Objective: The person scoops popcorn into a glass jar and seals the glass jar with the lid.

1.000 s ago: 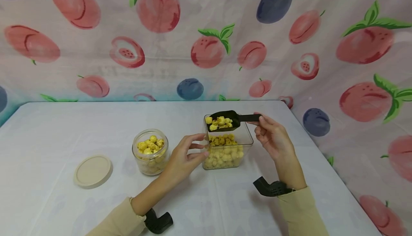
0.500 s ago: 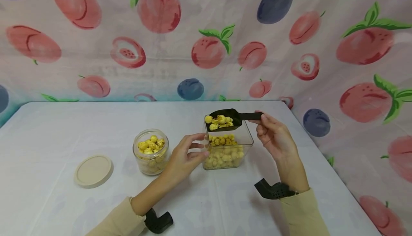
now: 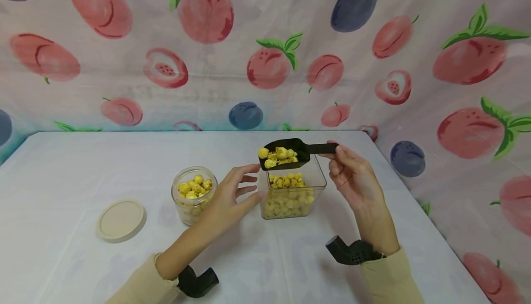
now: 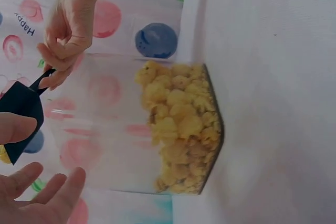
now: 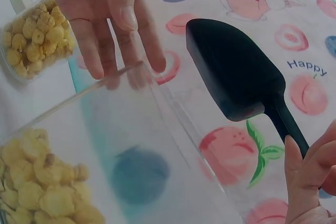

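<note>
My right hand (image 3: 352, 177) pinches the handle of a black scoop (image 3: 302, 151) between thumb and fingers. Yellow popcorn (image 3: 281, 155) lies in the scoop, which hangs over the far left part of a clear rectangular container (image 3: 309, 202). Popcorn fills the lower part of that container. In the right wrist view the underside of the scoop (image 5: 233, 72) shows above the container rim. My left hand (image 3: 228, 198) is spread at the container's left side, its fingertips close to the wall and holding nothing. In the left wrist view its fingers (image 4: 65, 195) are straight and parted.
A round glass jar (image 3: 188, 212) with popcorn in it stands left of the container, close behind the left forearm. Farther left a round beige lid (image 3: 120, 221) lies flat on the white table (image 3: 62, 170). A fruit-print cloth (image 3: 290, 96) hangs behind the table.
The scoop has shifted slightly left, its tip now passing the container's left rim. My left hand has drawn a little left, away from the container wall, with its fingers spread.
</note>
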{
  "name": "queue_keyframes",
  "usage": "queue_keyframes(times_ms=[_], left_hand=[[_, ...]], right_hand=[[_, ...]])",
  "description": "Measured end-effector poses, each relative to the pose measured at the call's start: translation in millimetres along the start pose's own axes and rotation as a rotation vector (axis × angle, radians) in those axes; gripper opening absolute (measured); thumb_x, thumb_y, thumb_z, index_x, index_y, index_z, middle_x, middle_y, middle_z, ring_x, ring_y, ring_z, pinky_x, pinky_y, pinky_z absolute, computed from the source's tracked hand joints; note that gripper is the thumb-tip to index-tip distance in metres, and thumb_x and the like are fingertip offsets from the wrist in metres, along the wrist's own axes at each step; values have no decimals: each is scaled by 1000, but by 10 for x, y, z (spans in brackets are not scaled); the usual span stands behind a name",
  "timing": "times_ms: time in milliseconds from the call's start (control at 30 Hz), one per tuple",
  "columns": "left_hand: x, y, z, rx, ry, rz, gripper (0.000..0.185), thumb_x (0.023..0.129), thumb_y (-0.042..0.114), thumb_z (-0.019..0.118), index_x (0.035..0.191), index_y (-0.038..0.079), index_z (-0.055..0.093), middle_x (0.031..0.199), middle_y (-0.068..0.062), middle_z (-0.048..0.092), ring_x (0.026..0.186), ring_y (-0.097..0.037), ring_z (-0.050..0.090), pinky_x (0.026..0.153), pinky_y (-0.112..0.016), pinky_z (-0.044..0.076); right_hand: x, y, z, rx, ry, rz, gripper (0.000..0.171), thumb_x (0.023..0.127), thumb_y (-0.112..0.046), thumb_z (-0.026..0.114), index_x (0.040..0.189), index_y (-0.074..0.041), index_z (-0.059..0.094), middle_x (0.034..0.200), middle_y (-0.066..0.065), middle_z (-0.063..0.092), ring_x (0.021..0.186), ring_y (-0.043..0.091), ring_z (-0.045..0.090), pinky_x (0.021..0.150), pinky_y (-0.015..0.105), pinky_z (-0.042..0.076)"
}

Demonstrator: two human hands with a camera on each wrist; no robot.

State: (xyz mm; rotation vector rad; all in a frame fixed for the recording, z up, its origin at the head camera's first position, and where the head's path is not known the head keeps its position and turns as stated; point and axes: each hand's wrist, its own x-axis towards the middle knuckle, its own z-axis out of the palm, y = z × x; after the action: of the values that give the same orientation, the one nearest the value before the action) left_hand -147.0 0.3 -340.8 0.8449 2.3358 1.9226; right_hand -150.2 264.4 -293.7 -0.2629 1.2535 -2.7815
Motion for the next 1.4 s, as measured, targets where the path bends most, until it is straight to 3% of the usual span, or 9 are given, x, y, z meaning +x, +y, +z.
queue_keyframes(times_ms=[267,567,733,867,1033,1167,1400], left_hand=[[-4,135,-157,185,0,-10,53,86,12,66,134,7,43,134,-11,46,116,-24,52,94,-34,51],[1,304,-471,377,-23,-29,55,86,12,67,135,8,43,137,-11,43,120,-28,47,95,-43,49],[-5,369,-660,517,-49,-92,59,86,18,67,137,7,41,140,-14,39,124,-32,41,99,-55,41],[-15,401,-812,528,-79,-136,61,86,21,67,138,7,40,141,-15,38,130,-34,35,102,-59,36],[-25,392,-996,523,-122,-138,65,85,26,68,139,8,38,139,-15,40,123,-36,40,98,-57,40],[-49,362,-1140,520,-186,-140,74,82,33,71,142,8,34,140,-14,39,121,-35,42,98,-56,40],[-108,301,-1339,509,-304,-225,90,77,42,74,147,16,24,141,-14,33,125,-37,36,94,-58,42]], right_hand=[[-33,23,117,-10,-22,-26,27,100,-5,37,105,-1,64,89,12,72,55,12,57,48,16,47],[-57,105,247,-76,20,-53,23,98,-5,42,106,-3,63,87,10,72,51,10,58,44,14,47],[-69,155,305,-108,43,-54,21,98,-6,44,106,-3,62,86,9,72,50,9,56,44,13,46],[-81,189,343,-137,55,-40,19,98,-8,45,109,-4,60,86,7,72,50,8,55,43,13,45],[-96,221,391,-147,70,-33,19,98,-9,45,110,-5,58,85,6,72,50,8,56,43,13,45],[-107,245,420,-153,86,-27,18,98,-9,45,110,-5,58,86,5,72,50,8,56,42,13,45],[-127,311,483,-165,101,-11,18,97,-10,46,112,-5,55,87,4,72,50,6,57,41,11,43]])
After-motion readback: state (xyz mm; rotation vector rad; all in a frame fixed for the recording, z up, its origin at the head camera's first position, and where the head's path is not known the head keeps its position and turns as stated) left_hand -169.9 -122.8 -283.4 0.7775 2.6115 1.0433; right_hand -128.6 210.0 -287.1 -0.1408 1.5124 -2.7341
